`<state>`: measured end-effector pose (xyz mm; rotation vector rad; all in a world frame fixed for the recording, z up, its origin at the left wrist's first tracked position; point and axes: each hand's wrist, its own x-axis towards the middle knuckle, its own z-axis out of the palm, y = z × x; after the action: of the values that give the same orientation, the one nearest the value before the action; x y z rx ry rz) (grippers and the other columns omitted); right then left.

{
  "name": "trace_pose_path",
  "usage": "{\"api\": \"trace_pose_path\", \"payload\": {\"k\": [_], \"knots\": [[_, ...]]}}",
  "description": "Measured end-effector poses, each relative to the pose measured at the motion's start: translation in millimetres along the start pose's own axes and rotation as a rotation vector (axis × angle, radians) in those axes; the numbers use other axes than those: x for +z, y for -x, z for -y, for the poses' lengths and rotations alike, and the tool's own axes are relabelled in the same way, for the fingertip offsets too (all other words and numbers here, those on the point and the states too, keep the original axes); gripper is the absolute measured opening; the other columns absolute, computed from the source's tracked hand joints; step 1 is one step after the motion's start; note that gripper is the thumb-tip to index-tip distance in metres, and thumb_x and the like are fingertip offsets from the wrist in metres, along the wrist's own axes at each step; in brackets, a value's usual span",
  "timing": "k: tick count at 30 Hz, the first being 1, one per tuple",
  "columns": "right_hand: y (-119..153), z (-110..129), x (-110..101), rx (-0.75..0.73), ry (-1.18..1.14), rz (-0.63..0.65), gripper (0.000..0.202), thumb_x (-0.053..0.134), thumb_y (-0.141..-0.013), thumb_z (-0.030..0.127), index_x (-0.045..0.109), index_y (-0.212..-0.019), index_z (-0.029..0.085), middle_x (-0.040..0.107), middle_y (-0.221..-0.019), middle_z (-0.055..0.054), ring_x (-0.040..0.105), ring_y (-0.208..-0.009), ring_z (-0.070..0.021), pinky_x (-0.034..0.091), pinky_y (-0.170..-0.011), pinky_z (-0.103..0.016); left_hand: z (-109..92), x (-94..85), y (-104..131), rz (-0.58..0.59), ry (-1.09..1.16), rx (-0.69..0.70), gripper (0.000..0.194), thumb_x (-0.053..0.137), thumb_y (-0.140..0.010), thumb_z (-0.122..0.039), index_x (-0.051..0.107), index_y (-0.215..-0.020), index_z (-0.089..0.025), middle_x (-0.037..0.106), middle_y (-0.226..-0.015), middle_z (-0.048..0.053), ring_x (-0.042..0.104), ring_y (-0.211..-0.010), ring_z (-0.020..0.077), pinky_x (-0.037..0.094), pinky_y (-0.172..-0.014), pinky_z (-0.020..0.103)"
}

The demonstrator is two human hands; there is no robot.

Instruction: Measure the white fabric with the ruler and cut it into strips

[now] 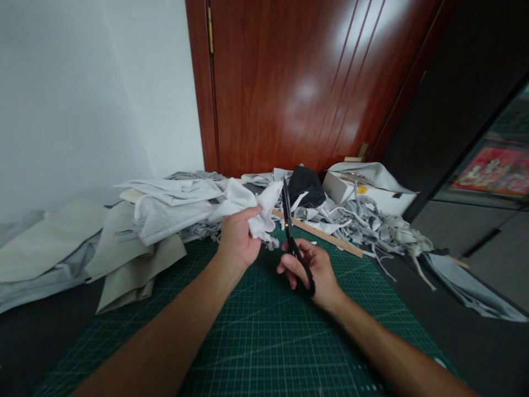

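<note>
My left hand (pixel 242 237) is closed on a piece of white cloth (pixel 264 212), thumb on top, with the cloth bunched and its ragged lower edge hanging down. Black scissors (pixel 288 220) are in my right hand (pixel 312 270), the fingers through and around the handles. Their blades point up and away, look closed, and stand just right of the cloth's edge; whether they touch it I cannot tell. Beneath both hands lies a green gridded cutting mat (pixel 264 336).
Folded white and grey fabric (pixel 177 204) is heaped at the left. A wooden ruler (pixel 326 237) lies on the mat behind the right hand. Grey scraps (pixel 372 223), a black cloth (pixel 306 186) and a white box (pixel 376 196) sit at the back right, before a wooden door (pixel 289 82).
</note>
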<state>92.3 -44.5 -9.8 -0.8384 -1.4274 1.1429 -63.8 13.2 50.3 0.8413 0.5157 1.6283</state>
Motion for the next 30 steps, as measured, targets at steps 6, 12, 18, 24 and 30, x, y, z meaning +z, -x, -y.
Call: {"api": "trace_pose_path", "payload": {"k": [6,12,18,24,30], "knots": [[3.3,0.9,3.4,0.033,0.015,0.077,0.050,0.088,-0.077,0.057,0.063,-0.099,0.020,0.075,-0.066,0.000,0.051,-0.037,-0.0087,0.037,-0.036,-0.021,-10.9,6.4,1.1,-0.113,0.191,-0.248,0.025,0.067,-0.065,-0.009,0.071,-0.089,-0.012,0.069,-0.067,0.004,0.069,-0.059,0.0209,0.062,-0.065,0.035],[2.6,0.3,3.0,0.046,0.007,0.111,0.052,0.089,-0.076,0.058,0.062,-0.098,0.019,0.074,-0.066,0.000,0.050,-0.037,-0.0080,0.037,-0.036,-0.021,-20.8,18.2,9.0,-0.095,0.262,-0.233,0.019,0.071,-0.078,-0.003,0.074,-0.096,-0.005,0.078,-0.079,0.009,0.072,-0.063,0.0161,0.060,-0.066,0.025],[2.7,-2.5,5.5,0.055,-0.006,0.126,0.054,0.087,-0.077,0.063,0.062,-0.099,0.020,0.070,-0.064,0.002,0.054,-0.040,-0.0097,0.037,-0.039,-0.021,-16.0,13.1,0.9,-0.093,0.281,-0.148,0.039,0.072,-0.077,0.001,0.074,-0.115,-0.007,0.081,-0.094,0.011,0.077,-0.080,0.0187,0.062,-0.084,0.030],[5.4,-3.4,19.0,0.044,-0.064,0.149,0.054,0.080,-0.083,0.068,0.060,-0.100,0.021,0.066,-0.068,0.003,0.060,-0.051,-0.0115,0.047,-0.050,-0.024,-11.6,15.3,-9.3,-0.075,0.308,-0.060,0.040,0.074,-0.081,-0.010,0.075,-0.121,-0.011,0.080,-0.105,0.011,0.076,-0.085,0.0212,0.060,-0.090,0.036],[7.2,-2.6,16.4,0.028,-0.035,0.151,0.052,0.078,-0.086,0.066,0.061,-0.103,0.020,0.069,-0.071,0.001,0.061,-0.053,-0.0123,0.048,-0.052,-0.026,-11.1,10.0,-11.5,-0.060,0.247,0.003,0.046,0.082,-0.075,-0.013,0.075,-0.120,-0.011,0.080,-0.109,0.012,0.077,-0.090,0.0234,0.060,-0.091,0.038]]}}
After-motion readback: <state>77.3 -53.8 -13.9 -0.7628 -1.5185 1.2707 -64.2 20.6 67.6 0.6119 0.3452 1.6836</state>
